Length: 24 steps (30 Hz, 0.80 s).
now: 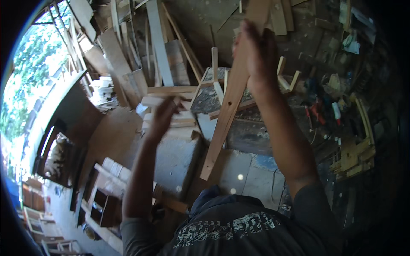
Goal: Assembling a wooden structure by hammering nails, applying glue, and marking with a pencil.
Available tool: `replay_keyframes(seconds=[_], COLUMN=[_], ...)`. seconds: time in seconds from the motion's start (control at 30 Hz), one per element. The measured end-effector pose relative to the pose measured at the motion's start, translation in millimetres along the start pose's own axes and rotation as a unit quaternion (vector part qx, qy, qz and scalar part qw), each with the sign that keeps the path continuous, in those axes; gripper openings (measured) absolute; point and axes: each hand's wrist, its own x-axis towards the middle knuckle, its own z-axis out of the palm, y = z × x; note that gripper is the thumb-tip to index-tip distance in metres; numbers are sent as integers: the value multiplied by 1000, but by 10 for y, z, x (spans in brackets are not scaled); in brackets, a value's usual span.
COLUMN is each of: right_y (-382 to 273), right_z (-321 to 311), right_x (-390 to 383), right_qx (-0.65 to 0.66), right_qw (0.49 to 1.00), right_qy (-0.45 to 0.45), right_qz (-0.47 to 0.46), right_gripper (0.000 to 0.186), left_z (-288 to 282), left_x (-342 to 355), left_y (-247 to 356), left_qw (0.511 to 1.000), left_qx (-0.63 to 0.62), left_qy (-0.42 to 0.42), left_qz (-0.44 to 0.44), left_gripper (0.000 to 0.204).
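Observation:
My right hand (261, 64) grips a long brown wooden board (232, 91) partway along its upper half. The board slants from the top of the view down toward my chest, with a small dark hole or knot near its middle. My left hand (164, 114) is raised beside a stack of wooden pieces (184, 120). Its fingers are a little blurred and look apart, with nothing visible in them. Beyond the board lies a cluttered workbench (252, 138) with a thinner wooden strip (247, 104) across it.
Wooden posts (215, 59) stand up from the bench. Planks and panels (160, 47) lean at the back left. Red-handled tools (316, 112) and a white tube (336, 112) lie to the right, near pale wooden pieces (352, 160). A blue-grey block-like surface (173, 160) stands below my left hand.

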Motion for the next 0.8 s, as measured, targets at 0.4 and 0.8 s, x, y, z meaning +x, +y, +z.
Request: replay_keyframes(seconds=[0.4, 0.8], right_y=[246, 722], right_z=[-722, -2932], right_x=[1433, 1748], right_qx=[-95, 22], right_qw=[975, 961], right_qy=[187, 264], right_qz=[-75, 80], right_gripper=[42, 47], left_z=[866, 1687], left_x=[615, 1546], left_y=[-755, -773], left_qw=[976, 956], left_qx=[3, 248], left_qy=[-212, -152], left_qz=[-43, -29], left_gripper=[67, 38])
